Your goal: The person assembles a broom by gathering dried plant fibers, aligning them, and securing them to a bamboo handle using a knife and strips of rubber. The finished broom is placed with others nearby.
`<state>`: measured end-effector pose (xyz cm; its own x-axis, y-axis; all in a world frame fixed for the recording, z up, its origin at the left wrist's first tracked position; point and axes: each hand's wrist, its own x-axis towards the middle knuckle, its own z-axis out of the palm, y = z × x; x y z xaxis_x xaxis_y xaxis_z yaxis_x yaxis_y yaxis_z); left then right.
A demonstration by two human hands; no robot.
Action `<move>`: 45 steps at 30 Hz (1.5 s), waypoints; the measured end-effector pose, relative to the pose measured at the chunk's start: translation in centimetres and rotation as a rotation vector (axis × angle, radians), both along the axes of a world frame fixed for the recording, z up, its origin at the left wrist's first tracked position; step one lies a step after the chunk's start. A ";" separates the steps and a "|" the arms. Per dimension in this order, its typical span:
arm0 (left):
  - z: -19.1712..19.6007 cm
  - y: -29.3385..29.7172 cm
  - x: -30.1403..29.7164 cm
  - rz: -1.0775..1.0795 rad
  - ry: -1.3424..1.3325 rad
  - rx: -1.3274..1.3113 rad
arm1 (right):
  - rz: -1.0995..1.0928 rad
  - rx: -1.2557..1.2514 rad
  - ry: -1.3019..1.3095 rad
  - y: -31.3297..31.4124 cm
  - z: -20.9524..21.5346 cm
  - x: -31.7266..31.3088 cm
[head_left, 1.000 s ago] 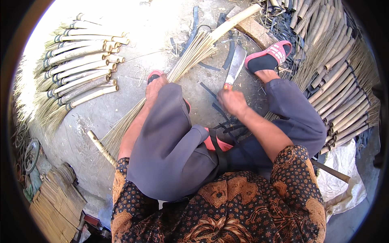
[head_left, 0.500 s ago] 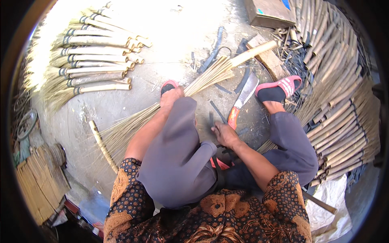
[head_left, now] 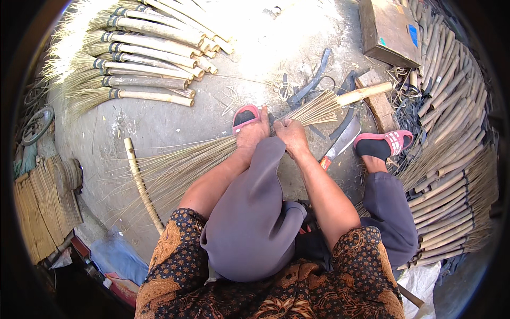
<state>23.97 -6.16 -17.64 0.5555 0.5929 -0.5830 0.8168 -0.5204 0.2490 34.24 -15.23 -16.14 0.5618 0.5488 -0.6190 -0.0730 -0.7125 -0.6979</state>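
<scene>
A broom of thin straw-like stalks (head_left: 194, 165) with a bamboo handle (head_left: 366, 93) lies slanted across the ground in front of me. My left hand (head_left: 253, 134) is closed around the stalks beside my left foot, thumb pointing up. Close to its right, my right hand (head_left: 291, 134) is pinched at the bundle. A short piece of dark rubber strip (head_left: 271, 119) shows between the two hands; the right fingers partly hide it. The cut stalk ends (head_left: 319, 108) fan around the handle beyond my right hand.
A big knife (head_left: 345, 137) lies right of my right forearm. Dark strips (head_left: 316, 77) and a wooden block (head_left: 375, 101) lie beyond. Bound brooms (head_left: 154, 53) stand in rows at left; more (head_left: 441, 207) are heaped at right. A bamboo stick (head_left: 139, 181) and a box (head_left: 390, 34) lie nearby.
My right hand has moved up from the ground near the knife's handle to the broom, beside my left hand. The dark strip now shows at the bundle. The whole view has shifted.
</scene>
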 end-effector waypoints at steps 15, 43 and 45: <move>5.1 4.8 0.4 -0.159 -0.223 -0.607 | 0.169 0.029 0.068 -12.7 -4.2 -1.2; 0.7 -0.2 1.0 -0.114 -0.092 -0.339 | -0.044 0.241 0.287 -2.7 4.7 2.4; 0.3 -0.6 0.9 -0.131 -0.087 -0.272 | -0.070 0.332 0.238 -5.7 6.4 1.0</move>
